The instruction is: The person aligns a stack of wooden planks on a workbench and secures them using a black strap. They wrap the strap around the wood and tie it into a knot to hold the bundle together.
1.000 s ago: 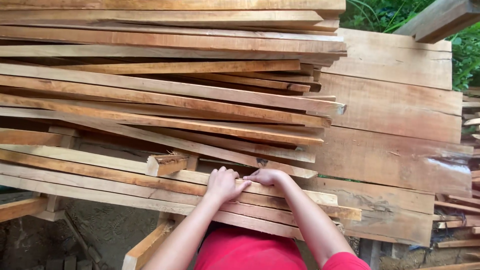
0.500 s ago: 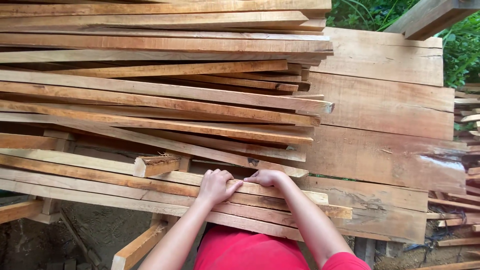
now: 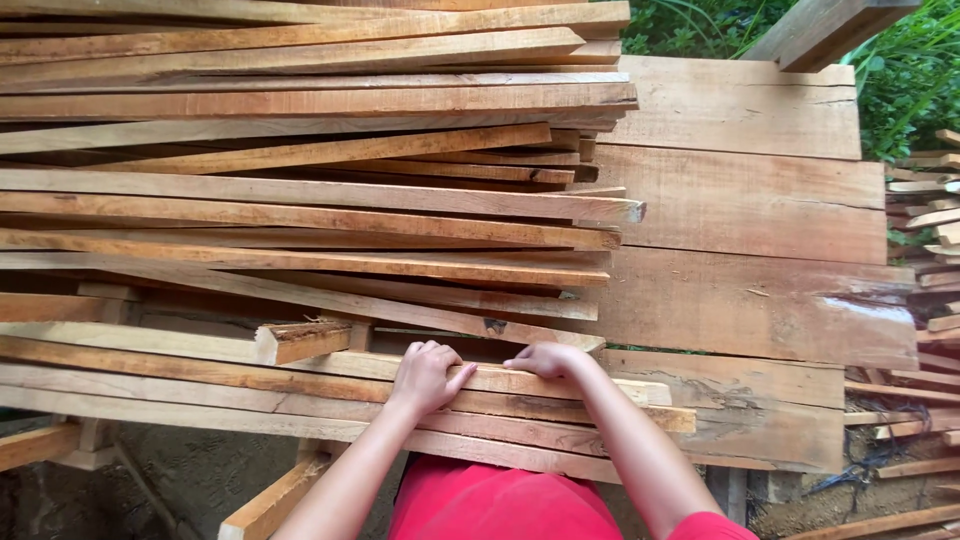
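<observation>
A big stack of long rough wooden slats (image 3: 300, 210) lies across wide planks (image 3: 760, 300). My left hand (image 3: 425, 375) rests palm down on a pale slat (image 3: 180, 345) near the front of the stack, fingers curled over its far edge. My right hand (image 3: 548, 360) grips the same slat just to the right, fingers hooked over its far edge. Both forearms reach forward from my red shirt (image 3: 490, 505). A short wood offcut (image 3: 300, 340) lies on the slats just left of my left hand.
Wide boards (image 3: 740, 120) form the bed under the stack at right. Loose wood scraps (image 3: 925, 240) pile up at the far right edge. Green plants (image 3: 900, 70) stand behind. A wooden support leg (image 3: 270, 505) and bare ground (image 3: 180, 480) are below the stack.
The view has drifted slightly, so both hands sit a little lower and further left in the picture. Both hands stay on the same front slat, hardly moved along it.
</observation>
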